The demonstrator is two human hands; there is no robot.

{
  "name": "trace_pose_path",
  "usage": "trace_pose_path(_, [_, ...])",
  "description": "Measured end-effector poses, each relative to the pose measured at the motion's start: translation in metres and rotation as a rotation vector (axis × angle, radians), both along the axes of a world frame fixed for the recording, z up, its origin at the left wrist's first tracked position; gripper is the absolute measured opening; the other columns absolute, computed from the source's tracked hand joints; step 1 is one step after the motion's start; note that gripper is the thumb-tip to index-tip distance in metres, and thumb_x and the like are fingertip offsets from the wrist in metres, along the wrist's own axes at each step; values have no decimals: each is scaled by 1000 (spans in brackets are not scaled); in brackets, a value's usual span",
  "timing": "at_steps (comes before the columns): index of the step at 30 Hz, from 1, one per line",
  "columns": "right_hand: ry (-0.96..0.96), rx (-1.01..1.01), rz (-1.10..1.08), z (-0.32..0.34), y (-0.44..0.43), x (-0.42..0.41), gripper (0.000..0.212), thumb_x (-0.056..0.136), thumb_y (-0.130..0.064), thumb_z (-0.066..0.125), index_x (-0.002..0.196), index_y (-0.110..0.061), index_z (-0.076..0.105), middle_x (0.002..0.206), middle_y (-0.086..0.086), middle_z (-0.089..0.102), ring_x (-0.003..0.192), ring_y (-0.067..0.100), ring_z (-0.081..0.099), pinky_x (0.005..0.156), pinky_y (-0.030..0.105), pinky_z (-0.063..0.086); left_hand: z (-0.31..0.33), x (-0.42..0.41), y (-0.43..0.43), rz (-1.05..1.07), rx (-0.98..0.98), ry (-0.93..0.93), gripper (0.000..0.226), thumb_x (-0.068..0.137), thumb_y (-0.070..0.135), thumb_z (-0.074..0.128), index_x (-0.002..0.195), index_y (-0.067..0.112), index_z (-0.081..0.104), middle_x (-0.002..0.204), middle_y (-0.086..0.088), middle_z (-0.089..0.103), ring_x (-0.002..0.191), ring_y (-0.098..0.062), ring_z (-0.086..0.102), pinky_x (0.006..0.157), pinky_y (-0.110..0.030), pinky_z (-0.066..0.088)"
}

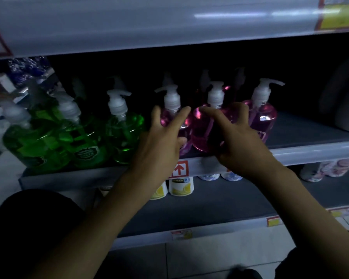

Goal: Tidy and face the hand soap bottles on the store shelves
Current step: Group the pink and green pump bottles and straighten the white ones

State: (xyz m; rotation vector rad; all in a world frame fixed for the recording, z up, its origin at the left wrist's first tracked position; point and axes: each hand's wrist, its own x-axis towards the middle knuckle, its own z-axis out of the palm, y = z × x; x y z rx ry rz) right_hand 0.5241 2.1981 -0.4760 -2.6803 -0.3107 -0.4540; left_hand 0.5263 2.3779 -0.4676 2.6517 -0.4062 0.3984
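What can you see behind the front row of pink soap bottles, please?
Behind the front pink bottles, faint pump tops suggest a second row. The bodies of those bottles are lost in the dark shelf, so their number and facing cannot be told.

Landmark: middle pink bottle [205,127], upright at the front edge of the middle shelf [310,152].
Left hand [161,141]: just left of the landmark, fingers spread over the neighbouring pink bottle [170,115]; grip not confirmed.
Right hand [236,137]: against the landmark's right side, fingers curled loosely, index extended across its shoulder.
Third pink bottle [264,113]: just right of the landmark, upright, nozzle pointing right.
Green bottles [125,129]: three in the front row, left of the landmark.
Red arrow tag [179,168]: on the shelf rail below the landmark.
Lemon-label containers [180,186]: lower shelf, below the landmark.
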Motion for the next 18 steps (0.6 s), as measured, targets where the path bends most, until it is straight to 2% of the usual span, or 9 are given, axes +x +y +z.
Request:
trace_pose_path(1, [-5,-36,-10,2,2,-1,92,77,-15,74,142,-49,20,149,11,11,74,31,67,67,42,60,0,-1,1,-9,-8,-9,72,95,24,56,147,47,13,159,-9,0,107,-9,53,64,-3,32])
trace_pose_path(3, [-6,-146,-53,9,8,-7,90,77,-23,75,142,-48,19,147,14,16,71,33,66,60,38,56,1,-7,7,-43,-63,8,70,95,26,56,147,46,15,159,-7,1,121,-16,50,83,-10,36])
trace_pose_path(5, [-37,-202,-139,24,19,-16,79,77,-32,73,141,-39,27,141,17,24,66,35,59,55,33,44,5,-17,21,-72,-130,-38,58,95,25,55,145,39,30,154,-6,21,125,-16,46,95,-11,33])
trace_pose_path(6, [-82,-184,-178,32,24,-20,73,76,-32,73,138,-32,33,137,18,28,64,33,53,56,31,39,9,-21,31,-75,-169,-120,45,95,23,55,138,31,44,141,-5,40,112,-12,52,91,-7,38])
trace_pose_path(7, [-148,-135,-193,38,30,-24,66,76,-27,73,133,-25,39,133,19,33,63,32,48,56,30,35,14,-25,45,-65,-196,-223,30,95,20,54,124,22,56,120,-3,54,92,-7,56,77,-5,43])
trace_pose_path(8, [-215,-74,-177,44,37,-28,58,76,-21,71,127,-19,44,127,19,37,64,30,45,57,29,34,17,-26,62,-37,-211,-314,16,94,16,54,107,15,62,100,-2,59,72,-3,52,62,-6,40])
trace_pose_path(10, [-275,21,-70,48,54,-35,47,78,-18,65,122,-17,50,118,16,43,70,30,50,60,31,41,23,-25,99,77,-243,-425,11,92,11,52,87,10,62,79,-2,56,55,-3,40,52,-12,31])
trace_pose_path(13, [-167,-27,89,39,89,-40,49,84,-29,56,132,-28,43,123,9,44,74,30,61,70,41,54,23,-24,143,234,-166,-388,15,92,12,52,100,11,64,98,-10,52,65,-13,41,62,-21,31])
trace_pose_path(18, [-51,-209,138,14,138,-28,69,87,-24,58,144,-39,23,132,8,39,77,34,65,60,41,57,8,-28,168,224,-42,-147,45,94,25,53,138,36,45,143,-9,32,99,-24,54,73,-27,39])
